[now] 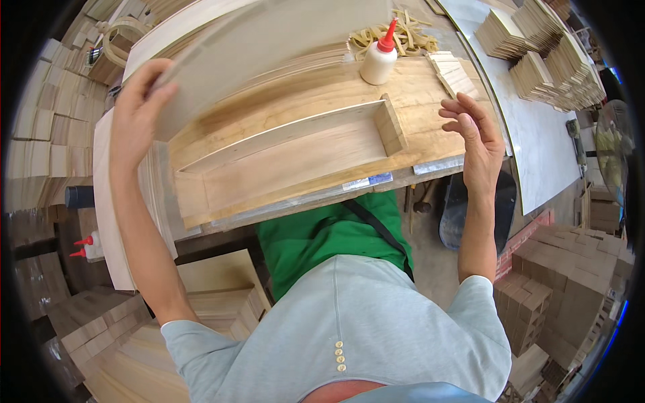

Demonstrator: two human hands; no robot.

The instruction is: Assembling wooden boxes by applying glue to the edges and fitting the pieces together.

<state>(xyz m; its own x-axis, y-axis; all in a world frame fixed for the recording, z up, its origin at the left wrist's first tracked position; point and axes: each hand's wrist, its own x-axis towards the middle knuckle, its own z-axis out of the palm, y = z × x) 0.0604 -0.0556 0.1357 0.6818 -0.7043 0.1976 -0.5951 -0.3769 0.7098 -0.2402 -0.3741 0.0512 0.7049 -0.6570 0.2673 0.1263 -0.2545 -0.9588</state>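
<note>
My left hand point(142, 107) grips the left end of a thin, pale wooden panel point(262, 50), which is raised over the far side of the bench and blurred by motion. My right hand point(476, 134) hangs in the air at the right, fingers loosely bent and apart, with nothing in it. Between my hands a long, shallow wooden box point(289, 149) lies on a wooden work board point(420, 87). Its far wall and two ends stand up. Beyond the box's right end is a white glue bottle point(377, 66) with a red nozzle. Small wooden pieces point(451, 72) lie near my right fingertips.
Yellowish strips point(410, 37) are heaped behind the glue bottle. Stacked thin wooden pieces point(531, 40) cover part of the grey table at the far right. A dark stool point(451, 218) stands below my right forearm. Wood blocks point(40, 134) are piled at the left.
</note>
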